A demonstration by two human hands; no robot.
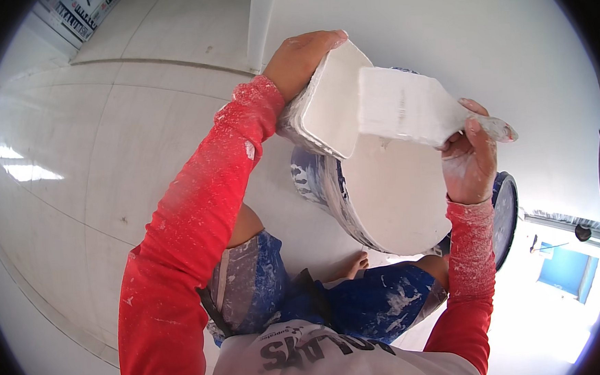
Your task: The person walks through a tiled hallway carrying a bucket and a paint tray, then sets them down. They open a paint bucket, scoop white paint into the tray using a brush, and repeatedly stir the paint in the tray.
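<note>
My left hand (302, 60) grips the far rim of a white rectangular tub (339, 102), tilted on its side so that its opening turns to the right. My right hand (473, 153) has its fingers wrapped round the handle of a wide, flat putty knife (405, 105), coated in white. The blade's end reaches the mouth of the tub; whether they touch I cannot tell. Both are above the far part of a large round bucket (313, 180), blue and white and smeared outside. White material (400, 188) shows within its rim.
A dark blue round rim (506, 219) stands right of the bucket, partly behind my right forearm. A pale wall (483, 32) rises close behind. Tiled floor (105, 144) spreads to the left, with printed packages (77, 19) at the far left. My bare foot (356, 263) is close to the bucket.
</note>
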